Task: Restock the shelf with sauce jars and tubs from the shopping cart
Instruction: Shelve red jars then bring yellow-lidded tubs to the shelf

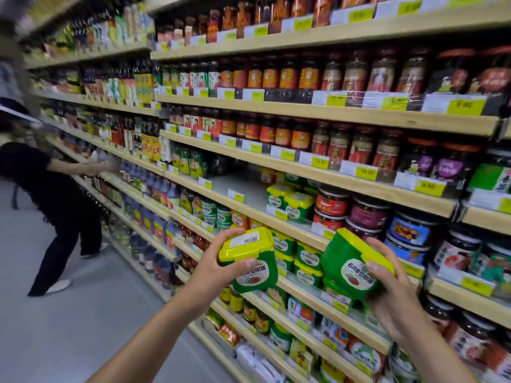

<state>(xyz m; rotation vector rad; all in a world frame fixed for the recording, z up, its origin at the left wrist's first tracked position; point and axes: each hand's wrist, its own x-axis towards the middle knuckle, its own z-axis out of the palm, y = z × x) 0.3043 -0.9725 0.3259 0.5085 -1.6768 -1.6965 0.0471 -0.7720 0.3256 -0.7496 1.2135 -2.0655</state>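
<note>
We find a bare stretch of shelf board (237, 183) between the green-labelled jars (190, 161) on its left and the stacked green tubs (290, 201) on its right. The shelf above (243, 158) caps it, and price tags (235, 195) stand along its front edge.

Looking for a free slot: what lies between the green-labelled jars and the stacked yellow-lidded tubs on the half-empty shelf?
Head view: mostly bare white shelf board from green-labelled jars to stacked tubs, two price tags on its edge.

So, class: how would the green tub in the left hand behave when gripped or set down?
Probably stiff: the left hand grips the green tub without visibly denting it. Its squared body is unlikely to roll, and likely stacks steadily, as matching tubs sit stacked on the shelf.
</note>
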